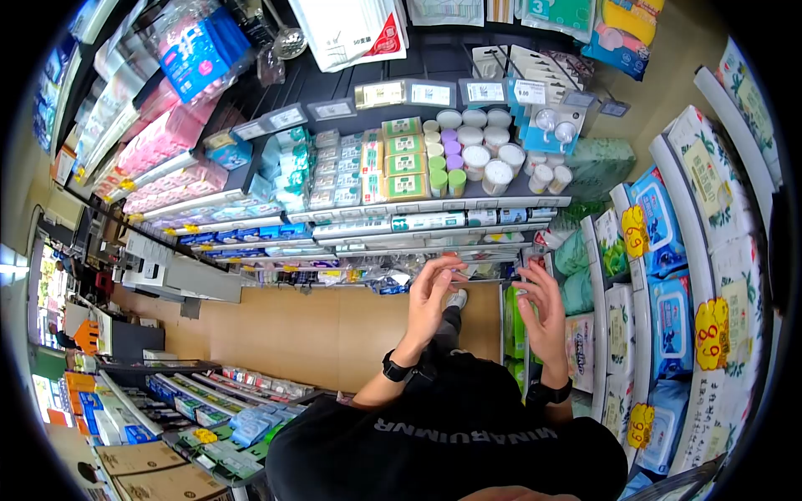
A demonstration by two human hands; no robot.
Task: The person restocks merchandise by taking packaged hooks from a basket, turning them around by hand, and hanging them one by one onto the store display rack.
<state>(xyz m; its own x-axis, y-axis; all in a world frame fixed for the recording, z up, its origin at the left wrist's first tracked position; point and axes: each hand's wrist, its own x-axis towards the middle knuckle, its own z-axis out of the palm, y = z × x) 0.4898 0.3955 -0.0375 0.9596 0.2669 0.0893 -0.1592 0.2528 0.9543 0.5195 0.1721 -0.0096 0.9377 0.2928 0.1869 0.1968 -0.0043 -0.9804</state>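
My left hand [434, 290] is raised in front of my body, its fingers loosely bent and apart with nothing in them. My right hand [543, 302] is held up beside it, fingers spread and slightly curved, also bare. Neither appears to touch the goods. Beyond them is a shelf with white round tubs [498, 173], green-capped small canisters [456, 181] and green-and-tan boxes [406, 165]. Closest to my right hand on that side are teal bags [576, 284] on the side rack.
Blue wipe packs [671, 326] and white tissue packs [618, 326] fill the right rack. Packs hang from hooks above the shelf. Tan floor [334, 326] runs along the aisle to the left. Low shelves [242, 417] with boxed goods stand at the lower left.
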